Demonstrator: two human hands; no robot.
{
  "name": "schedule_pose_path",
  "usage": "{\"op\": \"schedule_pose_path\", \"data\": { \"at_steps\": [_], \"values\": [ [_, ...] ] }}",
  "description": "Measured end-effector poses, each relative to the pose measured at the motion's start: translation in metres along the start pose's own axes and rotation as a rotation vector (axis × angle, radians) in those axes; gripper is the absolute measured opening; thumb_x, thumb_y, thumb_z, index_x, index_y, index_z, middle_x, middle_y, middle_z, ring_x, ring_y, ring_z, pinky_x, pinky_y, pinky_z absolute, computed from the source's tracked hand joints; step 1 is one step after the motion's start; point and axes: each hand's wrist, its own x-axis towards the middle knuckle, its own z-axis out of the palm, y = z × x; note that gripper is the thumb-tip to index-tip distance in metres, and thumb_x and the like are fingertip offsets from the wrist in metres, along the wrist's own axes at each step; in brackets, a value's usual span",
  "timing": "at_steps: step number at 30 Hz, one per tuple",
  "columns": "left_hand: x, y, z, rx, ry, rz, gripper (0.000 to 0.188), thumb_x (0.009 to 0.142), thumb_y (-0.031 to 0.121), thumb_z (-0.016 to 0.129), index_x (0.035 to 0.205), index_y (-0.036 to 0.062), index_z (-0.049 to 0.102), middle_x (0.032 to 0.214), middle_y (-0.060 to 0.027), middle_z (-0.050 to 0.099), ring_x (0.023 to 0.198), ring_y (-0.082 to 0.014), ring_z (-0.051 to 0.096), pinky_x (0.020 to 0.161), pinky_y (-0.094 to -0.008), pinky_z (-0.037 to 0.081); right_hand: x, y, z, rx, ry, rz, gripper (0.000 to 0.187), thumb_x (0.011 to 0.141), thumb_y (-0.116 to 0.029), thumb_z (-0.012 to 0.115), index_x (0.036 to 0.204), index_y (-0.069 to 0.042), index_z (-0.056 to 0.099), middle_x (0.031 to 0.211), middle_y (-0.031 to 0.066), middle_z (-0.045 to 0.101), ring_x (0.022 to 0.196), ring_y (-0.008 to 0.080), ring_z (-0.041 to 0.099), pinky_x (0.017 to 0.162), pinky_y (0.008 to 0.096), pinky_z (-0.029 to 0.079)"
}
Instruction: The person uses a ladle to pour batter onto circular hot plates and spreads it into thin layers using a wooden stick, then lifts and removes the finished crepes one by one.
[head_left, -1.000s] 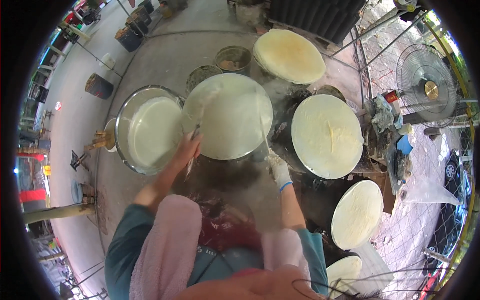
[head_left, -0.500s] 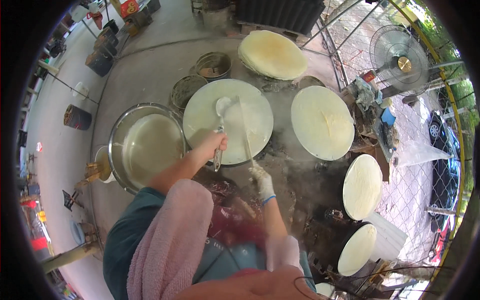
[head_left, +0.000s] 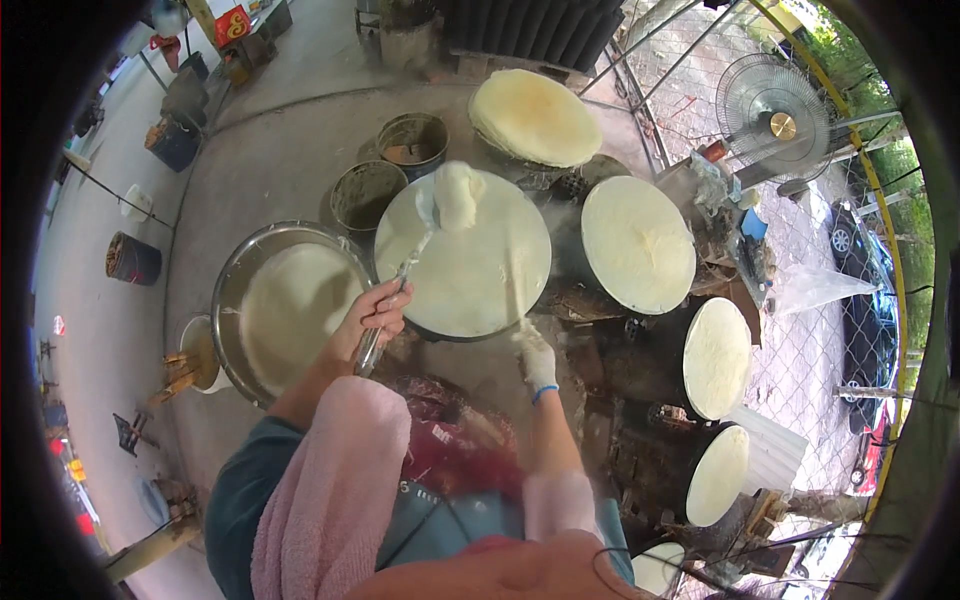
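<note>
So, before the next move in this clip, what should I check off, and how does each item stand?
1. Left grip closed on the ladle: ok.
2. Right grip, gloved, closed on the thin stick: ok.
3. Ladle's bowl over the pale round surface: ok, toward the far left edge.
4. Pale lump beside the ladle already resting on that surface: cannot tell.
5. Pale liquid available in the metal bowl: ok, a broad pool.
6. Stick's far end touching the round surface: cannot tell.
</note>
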Motion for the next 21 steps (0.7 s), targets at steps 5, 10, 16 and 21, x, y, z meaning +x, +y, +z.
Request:
{"op": "schedule_pose_path", "data": {
  "at_steps": [5, 10, 16, 21],
  "values": [
    [0.010, 0.039, 0.002, -0.215, -0.069, -0.110, 0.028, 0.098, 0.020, 0.031, 0.107, -0.0038, 0.042, 0.068, 0.0010, 0.040, 0.039, -0.0073, 0.039, 0.045, -0.0208, 0.036, -0.028, 0.008, 0.019, -0.168, -0.368, -0.249, 0.035, 0.088, -0.006, 0.056, 0.122, 0.000, 0.052, 0.088, 0.0039, 0.065, 0.074, 0.0090, 0.058, 0.072, 0.0214, 0.047],
    [0.026, 0.040, 0.004, -0.256, 0.074, -0.060, 0.018, 0.095, 0.015, 0.039, 0.098, -0.0031, 0.042, 0.064, 0.0006, 0.042, 0.040, -0.0062, 0.044, 0.035, -0.0227, 0.033, -0.050, 0.031, -0.031, -0.723, -0.099, -0.326, 0.038, 0.089, -0.018, 0.054, 0.127, -0.013, 0.051, 0.093, 0.0105, 0.067, 0.079, 0.0166, 0.065, 0.073, 0.0293, 0.049],
    [0.050, 0.008, 0.064, 0.963, 0.297, 0.045, 0.024, 0.093, 0.022, 0.044, 0.093, -0.0010, 0.048, 0.055, -0.0015, 0.041, 0.033, -0.0121, 0.040, 0.030, -0.0246, 0.029, -0.086, 0.031, -0.140, -0.531, 0.571, -0.527, 0.045, 0.087, -0.017, 0.051, 0.131, -0.020, 0.044, 0.084, 0.0093, 0.067, 0.071, 0.0225, 0.065, 0.063, 0.0344, 0.050],
    [0.086, -0.021, 0.070, 0.499, 0.207, -0.262, 0.023, 0.095, 0.021, 0.040, 0.098, -0.0007, 0.047, 0.063, 0.0034, 0.039, 0.034, -0.0039, 0.030, 0.031, -0.0185, 0.026, -0.072, 0.011, -0.224, -0.787, 0.867, -0.190, 0.049, 0.084, -0.033, 0.052, 0.131, -0.023, 0.045, 0.075, 0.0173, 0.062, 0.067, 0.0352, 0.060, 0.061, 0.0443, 0.047]
  ]
}}
